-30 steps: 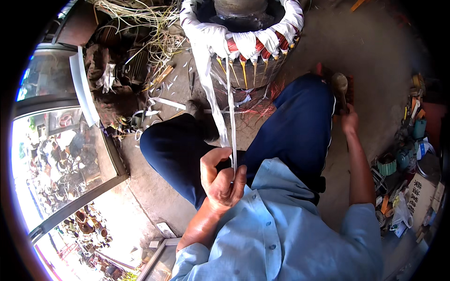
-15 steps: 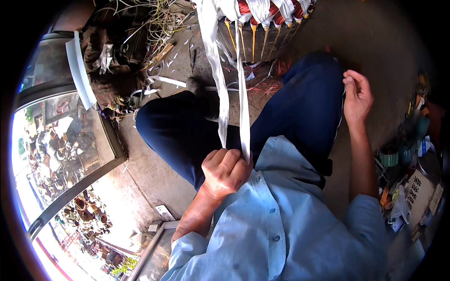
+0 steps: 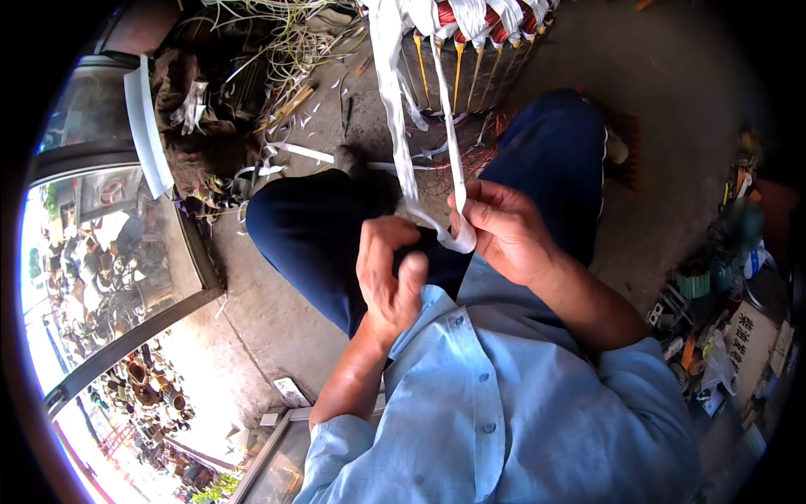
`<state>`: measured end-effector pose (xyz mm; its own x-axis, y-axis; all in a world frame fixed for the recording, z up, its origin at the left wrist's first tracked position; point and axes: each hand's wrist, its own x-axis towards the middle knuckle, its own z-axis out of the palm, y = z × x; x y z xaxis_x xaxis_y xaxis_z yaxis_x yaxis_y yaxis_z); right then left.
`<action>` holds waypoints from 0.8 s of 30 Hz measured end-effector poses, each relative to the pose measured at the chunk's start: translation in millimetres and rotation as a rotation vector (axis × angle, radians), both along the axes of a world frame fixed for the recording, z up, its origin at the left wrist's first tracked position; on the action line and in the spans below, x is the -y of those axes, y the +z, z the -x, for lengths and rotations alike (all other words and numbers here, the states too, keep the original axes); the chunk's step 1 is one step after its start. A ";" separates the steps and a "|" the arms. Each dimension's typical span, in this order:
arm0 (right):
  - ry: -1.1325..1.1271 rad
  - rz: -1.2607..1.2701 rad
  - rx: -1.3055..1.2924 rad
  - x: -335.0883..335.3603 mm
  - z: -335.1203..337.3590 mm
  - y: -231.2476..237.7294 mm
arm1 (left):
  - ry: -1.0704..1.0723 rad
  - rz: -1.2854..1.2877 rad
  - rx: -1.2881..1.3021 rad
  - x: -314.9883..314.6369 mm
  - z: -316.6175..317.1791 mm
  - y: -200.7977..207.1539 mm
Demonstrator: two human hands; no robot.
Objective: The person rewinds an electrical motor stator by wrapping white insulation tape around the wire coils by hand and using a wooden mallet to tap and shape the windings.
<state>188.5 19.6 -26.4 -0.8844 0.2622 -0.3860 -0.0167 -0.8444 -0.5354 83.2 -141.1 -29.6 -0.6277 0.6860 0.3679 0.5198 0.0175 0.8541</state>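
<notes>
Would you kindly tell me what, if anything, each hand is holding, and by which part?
The right hand holds the white strip at its lower bend; the left hand, loosely curled, appears to hold nothing.

1. Your white strip (image 3: 399,134) hangs slack in a long loop, its lower bend turning up at the fingers of your right hand (image 3: 514,228).
2. Its left run looks broad and crinkled, the right one narrower.
3. Both runs rise to the coil ring (image 3: 474,18), red wire bundles wrapped in white, atop a dark, round body (image 3: 468,91) with yellow strips.
</notes>
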 end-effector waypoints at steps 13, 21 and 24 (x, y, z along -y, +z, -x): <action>0.118 -0.191 -0.022 5.1 -9.8 -21.1 | -0.084 0.152 0.899 -52.8 3.5 27.4; -0.110 -0.620 0.057 8.9 -1.6 1.6 | 0.153 0.115 -0.565 -33.8 -2.4 24.0; -0.015 -0.550 0.015 5.8 -1.5 29.9 | 0.132 0.094 -0.742 -29.3 -6.1 25.9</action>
<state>190.0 13.8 3.5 -0.8745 0.4415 -0.2009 -0.0158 -0.4399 -0.8979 89.3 -111.8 -3.7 -0.3172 0.6717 0.6695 0.9460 0.1748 0.2729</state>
